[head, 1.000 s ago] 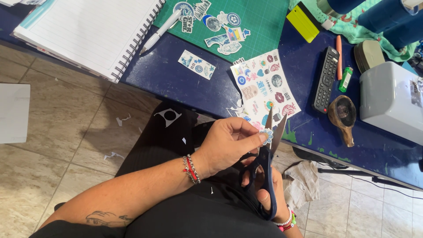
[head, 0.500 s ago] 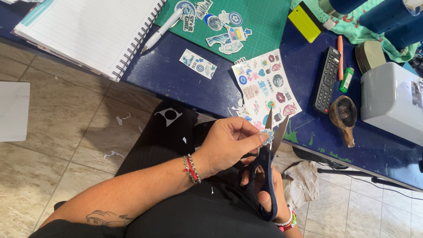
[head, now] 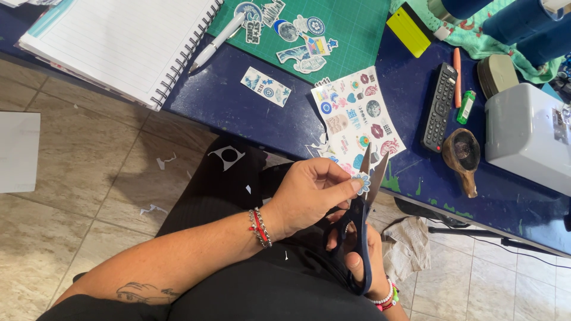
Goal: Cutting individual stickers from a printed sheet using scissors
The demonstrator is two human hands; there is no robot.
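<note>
Cutting: my scissors [head: 361, 220] are at a small flower sticker [head: 361, 182], blades parted, tips pointing up toward the table edge.
Left hand [head: 309, 196]: thumb and fingertips pinched on the sticker's left edge, holding it up at the blades; the other fingers curled under.
Right hand [head: 357, 249]: mostly hidden below the left, fingers through the dark scissor handles and closed round them; beaded bracelet at the wrist.
Sticker location: over my lap, just off the front edge of the blue table [head: 238, 110], touching the blades.
How it handles: looks thin, light and floppy, easy to bend or tear; too small for more than a fingertip pinch, best taken at the margin away from the cut line, I judge.
Scissors handling: stiff, with sharp edges; hold by the loops only.
Arm pose: left forearm comes in from lower left across my lap, wrist bent slightly, red and bead bracelets on it; right wrist low, near my knee.
Nearby: sticker sheet [head: 357, 116] lying on the table edge just above the blades; cut stickers on a green cutting mat [head: 351, 30]; spiral notebook [head: 119, 44] and pen [head: 217, 41] to the left; black remote [head: 440, 107] to the right.
Floor: paper scraps on the tiles.
</note>
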